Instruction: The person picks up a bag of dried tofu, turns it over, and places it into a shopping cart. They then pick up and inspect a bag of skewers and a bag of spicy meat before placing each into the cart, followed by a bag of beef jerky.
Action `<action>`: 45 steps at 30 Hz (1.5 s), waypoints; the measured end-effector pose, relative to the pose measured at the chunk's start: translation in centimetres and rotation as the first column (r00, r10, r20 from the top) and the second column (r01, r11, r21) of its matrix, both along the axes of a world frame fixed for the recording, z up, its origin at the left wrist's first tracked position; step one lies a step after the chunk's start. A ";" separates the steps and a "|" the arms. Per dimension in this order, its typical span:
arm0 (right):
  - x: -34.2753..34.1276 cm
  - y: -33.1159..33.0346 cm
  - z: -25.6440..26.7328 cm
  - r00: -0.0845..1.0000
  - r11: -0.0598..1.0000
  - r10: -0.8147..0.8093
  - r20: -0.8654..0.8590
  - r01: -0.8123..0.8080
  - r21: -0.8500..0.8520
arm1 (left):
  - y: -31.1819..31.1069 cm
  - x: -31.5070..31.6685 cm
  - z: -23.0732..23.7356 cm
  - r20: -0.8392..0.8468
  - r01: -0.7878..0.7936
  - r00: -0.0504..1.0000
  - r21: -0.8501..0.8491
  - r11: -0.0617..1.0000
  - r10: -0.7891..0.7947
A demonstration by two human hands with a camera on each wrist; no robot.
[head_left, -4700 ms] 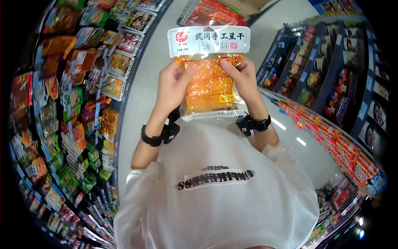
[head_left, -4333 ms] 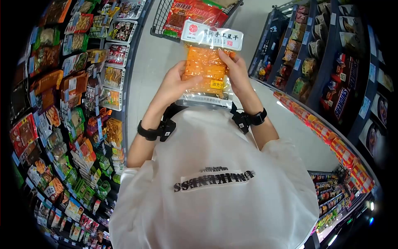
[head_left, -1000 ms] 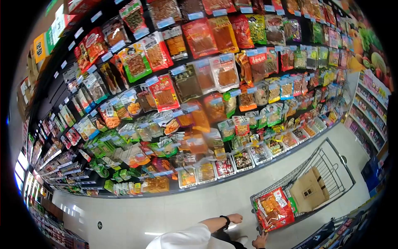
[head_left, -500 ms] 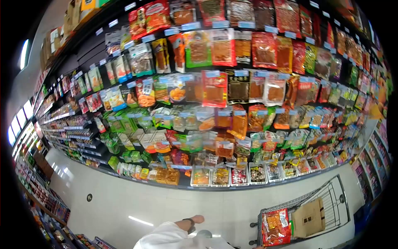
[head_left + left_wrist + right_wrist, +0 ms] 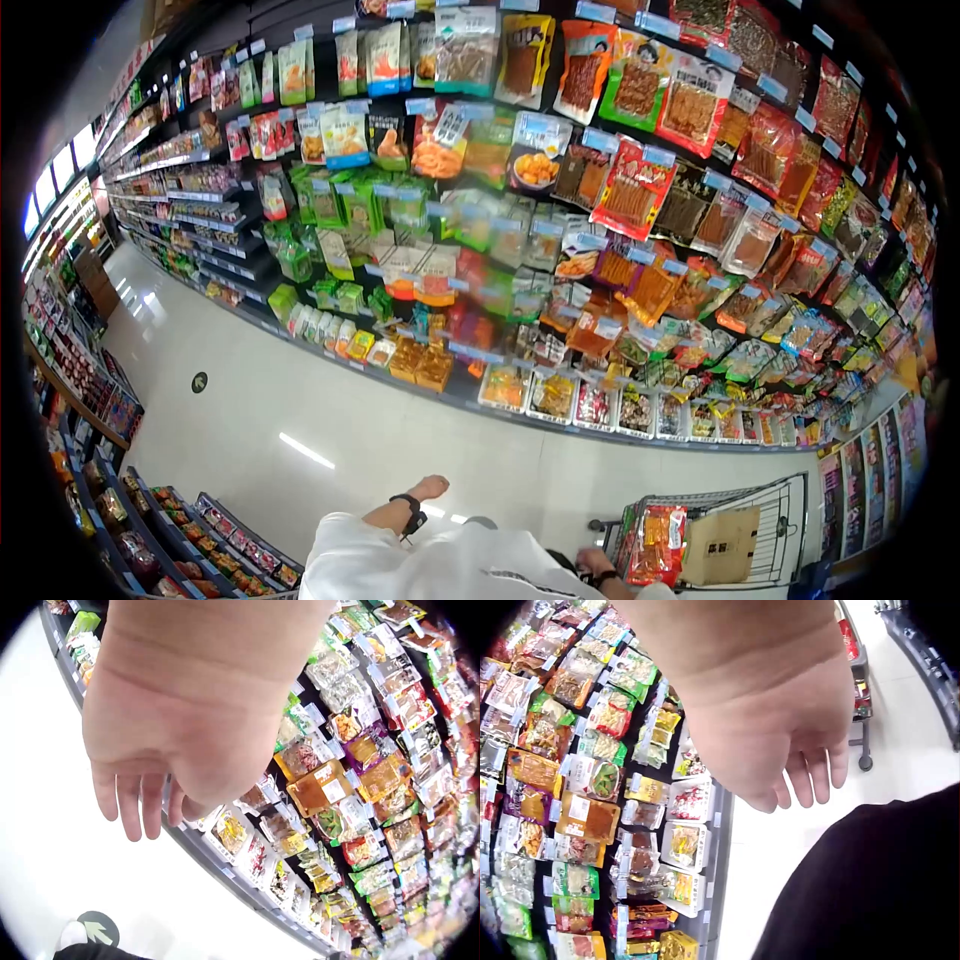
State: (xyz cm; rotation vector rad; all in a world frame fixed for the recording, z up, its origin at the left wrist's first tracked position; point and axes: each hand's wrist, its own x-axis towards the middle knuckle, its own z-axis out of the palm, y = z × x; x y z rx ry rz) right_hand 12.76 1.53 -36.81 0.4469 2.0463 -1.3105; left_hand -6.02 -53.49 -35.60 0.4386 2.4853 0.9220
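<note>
My left hand (image 5: 430,487) hangs over the floor with relaxed fingers and nothing in it; the left wrist view shows the palm side of that hand (image 5: 176,742) and its loose fingers. Low in the head view, my right hand (image 5: 592,560) is beside the near end of a wire cart (image 5: 740,494). In the right wrist view, this hand (image 5: 780,735) also hangs empty, fingers loosely extended. Inside the cart lie red packs (image 5: 640,570), an orange pack (image 5: 662,530) and a brown paper bag (image 5: 720,545).
A long shelf wall of hanging snack packs (image 5: 635,185) runs across the head view, with white trays (image 5: 505,387) along its bottom. Pale floor (image 5: 370,420) lies between it and me. Low racks (image 5: 180,530) stand at lower left, another shelf (image 5: 875,480) at right.
Earlier, both hands held the orange pack; now both are empty and apart, with such a pack in the cart. The head view has swung to the shelf wall, then further left along it.
</note>
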 end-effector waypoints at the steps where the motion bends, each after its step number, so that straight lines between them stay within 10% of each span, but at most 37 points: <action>1: -1.5 -0.6 1.4 0.999 1.000 -0.004 0.045 0.004 0.001 | -0.1 -0.1 -0.6 -0.026 -0.034 0.999 0.003 0.999 0.034; 2: -1.6 2.8 -7.8 0.989 0.988 -0.110 -0.104 0.097 -0.117 | -0.2 -0.1 -0.9 -0.054 -0.069 0.996 0.006 0.998 0.069; 3: -3.2 -0.5 -0.1 0.871 0.838 -0.461 0.169 0.490 -0.238 | -0.2 0.0 -0.6 0.053 -0.185 0.982 0.093 0.978 0.180; 5: -5.1 0.0 0.3 0.871 0.796 -0.484 0.086 0.478 -0.371 | 1.0 -0.1 1.3 0.282 -0.432 0.887 0.220 0.875 0.367; 12: -11.9 -0.3 2.8 0.971 0.973 -0.219 -0.093 0.211 -0.095 | 4.3 -1.2 3.8 0.194 -0.417 0.908 0.343 0.842 0.371; 14: -13.9 -0.5 2.6 0.932 0.907 -0.336 -0.136 0.282 -0.312 | 6.1 -2.8 6.9 0.270 -0.398 0.911 0.371 0.839 0.313; 16: -17.7 -1.9 7.0 0.954 0.986 -0.168 -0.249 0.163 -0.039 | 7.2 -4.9 9.7 0.279 -0.347 0.928 0.399 0.849 0.248; 25: -30.3 1.1 20.2 0.751 0.911 -0.356 -0.556 0.147 -0.385 | 11.0 -19.5 24.8 0.130 -0.299 0.953 0.556 0.775 0.274; 39: -28.6 13.3 35.2 0.493 0.788 -0.587 -0.642 0.530 -0.313 | 22.2 -32.3 43.5 -0.163 -0.014 0.977 0.584 0.812 0.134; 45: -31.0 14.4 43.5 0.424 0.802 -0.574 -0.700 0.461 -0.379 | 21.3 -34.3 47.5 -0.206 0.019 0.967 0.643 0.766 0.149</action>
